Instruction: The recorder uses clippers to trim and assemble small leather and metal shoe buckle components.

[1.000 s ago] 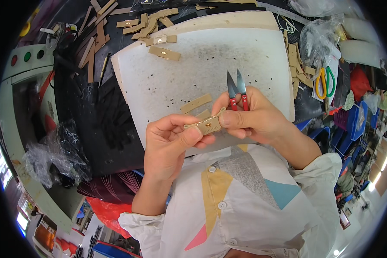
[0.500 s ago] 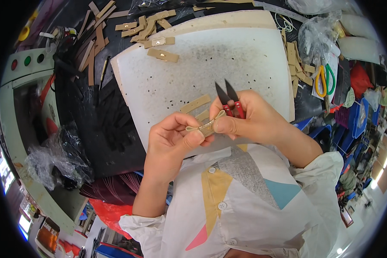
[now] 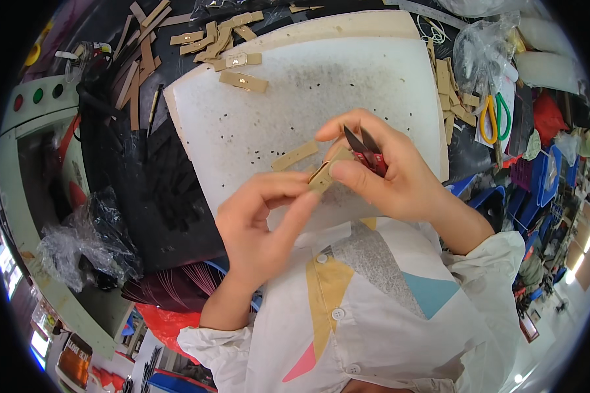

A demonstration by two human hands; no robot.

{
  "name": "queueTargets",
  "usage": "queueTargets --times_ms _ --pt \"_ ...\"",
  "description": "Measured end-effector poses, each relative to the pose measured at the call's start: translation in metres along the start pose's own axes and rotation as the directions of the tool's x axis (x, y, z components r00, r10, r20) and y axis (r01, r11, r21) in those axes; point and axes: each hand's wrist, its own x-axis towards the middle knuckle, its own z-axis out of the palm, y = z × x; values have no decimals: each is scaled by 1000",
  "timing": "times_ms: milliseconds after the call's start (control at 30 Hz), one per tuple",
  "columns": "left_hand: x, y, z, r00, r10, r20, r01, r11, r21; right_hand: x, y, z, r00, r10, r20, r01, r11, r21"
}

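Observation:
A tan strap piece is held between my two hands above the near part of the white board. My left hand pinches its lower left end between thumb and fingers. At the other end, my right hand grips it with the thumb on top. Tucked in the same right hand is a pair of red-handled thread snips, dark blades pointing up and away. Just beyond the left fingertips, another tan strap lies flat on the board.
The white board is dotted with small dark specks. Tan straps with metal trim lie at its far left edge, more strips at the right. Scissors with yellow and green handles and clear plastic bags are further right.
The strap has turned from roughly level, with its sparkling trim showing, to a steep slant. My right hand has shifted up and right, and the snips have tilted with it.

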Motion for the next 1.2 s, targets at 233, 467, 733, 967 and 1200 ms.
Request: queueTargets --times_ms 233,467,733,967,1200 --pt "4 5 2 923 -376 84 384 879 -284 3 -5 -4 968 -252 -8 207 815 -541" --pt "6 6 1 901 -433 10 411 848 -334 -22 9 1 803 -584 118 442 451 -776" --pt "4 10 10 923 -385 -11 358 868 -343 -22 15 7 774 -632 25 432 500 -750" --pt "-3 3 17 983 -160 -86 154 985 -76 -15 2 -7 931 352 101 -364 920 149" --pt "10 -4 22 939 -299 -168 203 879 -431 -4 17 18 934 -337 -117 206 778 -594"
